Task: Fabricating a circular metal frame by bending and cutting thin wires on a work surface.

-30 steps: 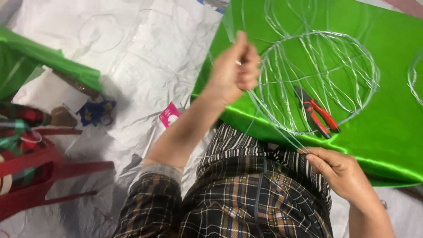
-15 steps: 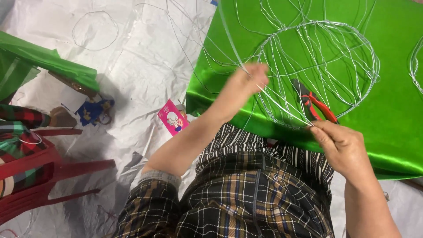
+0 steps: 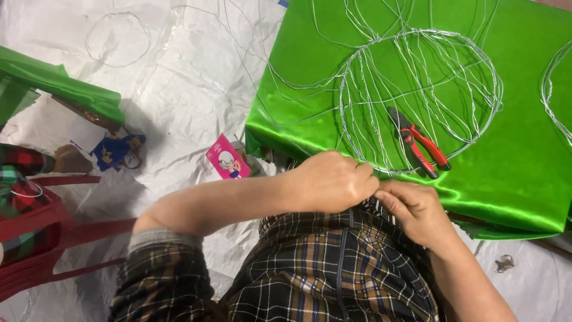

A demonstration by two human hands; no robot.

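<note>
Meeting now at the near edge of the wire frame (image 3: 420, 98), the left hand (image 3: 330, 182) has come down and the right hand (image 3: 417, 209) touches it, both with fingers closed on wire; red pliers (image 3: 420, 143) stay inside.

Red-handled pliers (image 3: 420, 142) lie on the shiny green satin cloth (image 3: 524, 179), jaws toward upper left, handles toward lower right. The cloth rests on a crumpled white plastic sheet (image 3: 179, 89) covering the floor. A single loose loop of thin wire (image 3: 117, 39) sits on the sheet at upper left. A small pink printed card packet (image 3: 227, 158) lies just beside the cloth's lower-left corner. Further left: a blue scrap with small metal rings (image 3: 116, 149), and a folded strip of green fabric (image 3: 56, 83). A dark red plastic chair (image 3: 47, 238) stands at the left edge, red-and-green plaid fabric (image 3: 18, 173) upon it.
</note>
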